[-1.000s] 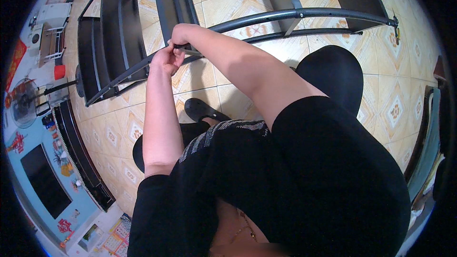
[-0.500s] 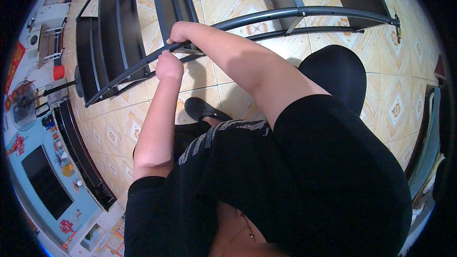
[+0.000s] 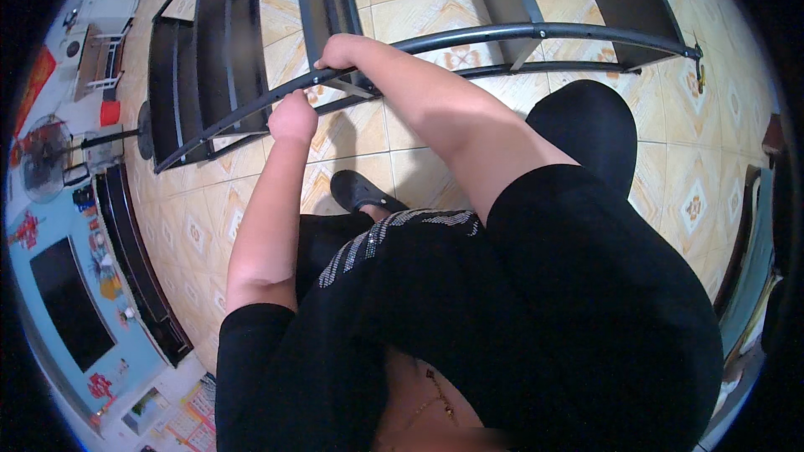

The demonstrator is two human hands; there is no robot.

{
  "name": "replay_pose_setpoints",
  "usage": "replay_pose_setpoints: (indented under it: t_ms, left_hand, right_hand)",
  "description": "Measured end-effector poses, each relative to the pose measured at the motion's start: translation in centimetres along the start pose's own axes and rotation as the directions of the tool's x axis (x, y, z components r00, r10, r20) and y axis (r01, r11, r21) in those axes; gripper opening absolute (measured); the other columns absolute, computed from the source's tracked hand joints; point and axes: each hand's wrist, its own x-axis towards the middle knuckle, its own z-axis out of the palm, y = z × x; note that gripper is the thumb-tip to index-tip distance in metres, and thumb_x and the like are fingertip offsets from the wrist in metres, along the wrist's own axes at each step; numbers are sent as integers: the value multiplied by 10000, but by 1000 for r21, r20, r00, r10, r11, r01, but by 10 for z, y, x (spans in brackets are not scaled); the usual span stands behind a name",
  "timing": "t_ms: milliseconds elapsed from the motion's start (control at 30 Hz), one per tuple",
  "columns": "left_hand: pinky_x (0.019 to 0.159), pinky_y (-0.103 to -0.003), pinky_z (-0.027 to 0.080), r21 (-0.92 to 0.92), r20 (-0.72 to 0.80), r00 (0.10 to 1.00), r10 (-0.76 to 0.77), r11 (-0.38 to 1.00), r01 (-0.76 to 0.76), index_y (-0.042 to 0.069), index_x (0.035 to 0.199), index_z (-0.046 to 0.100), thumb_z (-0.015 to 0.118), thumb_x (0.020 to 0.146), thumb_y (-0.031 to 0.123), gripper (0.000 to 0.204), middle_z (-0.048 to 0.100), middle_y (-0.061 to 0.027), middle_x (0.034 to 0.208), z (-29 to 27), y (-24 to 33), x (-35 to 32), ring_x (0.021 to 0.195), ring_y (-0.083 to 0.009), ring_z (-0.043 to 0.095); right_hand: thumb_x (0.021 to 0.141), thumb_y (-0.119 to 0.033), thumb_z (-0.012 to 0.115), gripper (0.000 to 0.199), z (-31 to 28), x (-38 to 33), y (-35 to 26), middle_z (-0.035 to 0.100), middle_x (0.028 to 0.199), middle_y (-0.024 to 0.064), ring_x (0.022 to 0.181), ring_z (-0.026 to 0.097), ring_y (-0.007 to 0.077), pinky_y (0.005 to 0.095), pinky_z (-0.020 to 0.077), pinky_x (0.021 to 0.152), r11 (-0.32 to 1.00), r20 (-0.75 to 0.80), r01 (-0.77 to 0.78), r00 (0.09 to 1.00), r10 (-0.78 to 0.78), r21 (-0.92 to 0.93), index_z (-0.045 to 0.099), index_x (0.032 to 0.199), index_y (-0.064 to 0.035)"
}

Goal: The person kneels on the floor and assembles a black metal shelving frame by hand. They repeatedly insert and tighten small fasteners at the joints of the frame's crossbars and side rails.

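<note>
A black metal shelf rack (image 3: 494,33) lies on its side on the tiled floor, its long curved tube crossing in front of me. My right hand (image 3: 339,52) is closed at the tube's far side, where a shelf end meets it; its fingers curl down out of sight. Just below, on the near side, my left hand (image 3: 293,120) is closed, its fingertips pinched up by the tube. A small silver bolt head (image 3: 316,80) shows between the two hands. Whatever either hand's fingers hold is too small or hidden.
A stool with a black round seat (image 3: 586,138) stands right of me. My clog (image 3: 362,192) is on the floor below the rack. At left are a standing fan (image 3: 52,155) and a long dark cabinet (image 3: 142,268). Something small hangs at the tube's right end (image 3: 699,67).
The rack and surroundings sit slightly shifted in the picture, the rack toward the right. My left hand is a little lower relative to the tube, and the bolt head now shows between the hands.
</note>
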Motion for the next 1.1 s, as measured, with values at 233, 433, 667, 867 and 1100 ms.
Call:
replay_pose_setpoints:
  t_ms: [233, 433, 667, 867, 1100]
  left_hand:
    - [816, -444, 484, -149, -37, 999, 3, 989, -9, 48, 989, 631, 439, 923, 258, 291, 644, -181, 1018, -60, -40, -58, 970, -348, 609]
    - [670, -358, 482, -597, -143, 986, -89, 802, -14, -22, 866, 561, 469, 938, 245, 291, 646, -138, 756, -40, -68, -121, 696, -243, 639]
    - [739, -439, 467, -571, -143, 983, -114, 821, 12, 14, 921, 592, 456, 930, 271, 291, 641, -178, 872, -56, -61, -117, 842, -342, 609]
    - [765, -474, 463, -587, -135, 977, -164, 807, 55, 23, 921, 597, 451, 925, 288, 302, 640, -195, 920, -50, -86, -115, 892, -379, 599]
    - [759, -468, 465, -717, -217, 942, -255, 697, 23, 40, 934, 609, 457, 922, 264, 272, 639, -203, 889, -34, -111, -130, 878, -400, 593]
  right_hand:
    - [887, -515, 474, 511, -19, -27, 20, 670, 993, 133, 925, 623, 320, 401, 467, 841, 995, -248, 37, 969, -14, 88, 701, 930, -59]
    - [825, -632, 501, 618, -19, -98, -12, 676, 962, 109, 911, 652, 264, 391, 488, 786, 832, -100, 60, 985, -138, -551, 625, 1046, -68]
    - [836, -543, 555, 544, -9, -90, -25, 671, 929, 116, 874, 648, 302, 417, 513, 718, 923, -237, 31, 962, -132, -384, 506, 1135, -92]
    - [865, -544, 488, 504, -3, -86, -20, 673, 964, 107, 896, 638, 299, 434, 511, 732, 893, -263, 80, 940, -215, -442, 578, 1140, -131]
    - [849, -570, 496, 516, -2, -89, -26, 667, 1010, 102, 927, 634, 302, 436, 508, 756, 894, -189, 31, 974, -127, -447, 563, 1153, -159]
